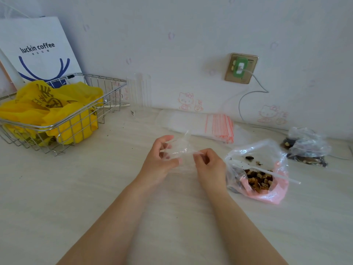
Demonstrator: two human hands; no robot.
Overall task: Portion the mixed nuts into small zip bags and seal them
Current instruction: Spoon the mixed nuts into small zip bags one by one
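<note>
A small clear zip bag [180,148] hangs between my two hands above the middle of the table. My left hand [162,159] grips its left side with curled fingers and thumb. My right hand [208,163] pinches its right edge. To the right lies an open clear-and-pink bag of mixed nuts [257,180] with a white plastic spoon [267,171] resting in it. A stack of empty zip bags with red strips [210,125] lies behind my hands. Two filled small bags of nuts [305,148] sit at the far right.
A wire basket [63,123] holding yellow plastic bags [49,106] stands at the left, with a white paper bag [38,48] behind it. A clear plastic cup [139,96] stands near the wall. A wall socket [241,67] with a cable is at the back right.
</note>
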